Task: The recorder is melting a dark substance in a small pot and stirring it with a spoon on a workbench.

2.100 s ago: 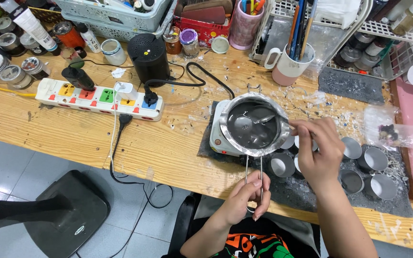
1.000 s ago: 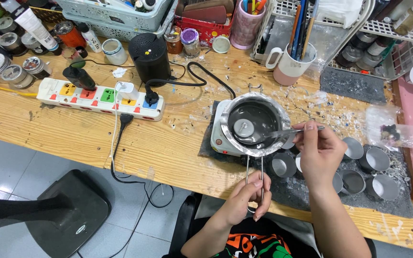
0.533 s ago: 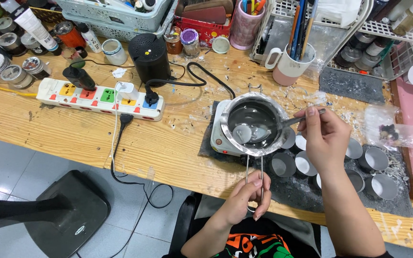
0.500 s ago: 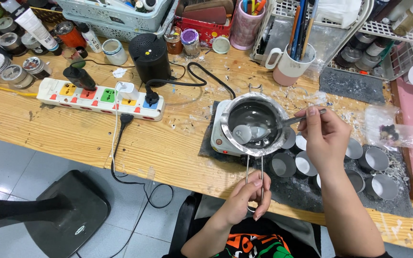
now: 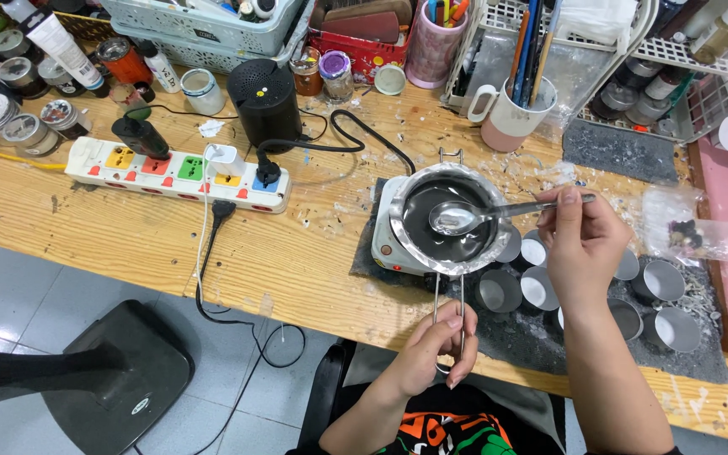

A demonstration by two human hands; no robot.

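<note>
right hand (image 5: 579, 240) pinches spoon (image 5: 457, 217), handle running left over melting pot (image 5: 448, 217); left hand (image 5: 436, 345) closed on pot handle (image 5: 448, 295).

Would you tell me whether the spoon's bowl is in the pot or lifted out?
Lifted: the spoon bowl shows whole and shiny above the dark liquid in the metal pot, held by the right hand.

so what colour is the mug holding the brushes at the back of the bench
The mug is white on top and pink on its lower part, with a white handle; the head view shows it.
</note>
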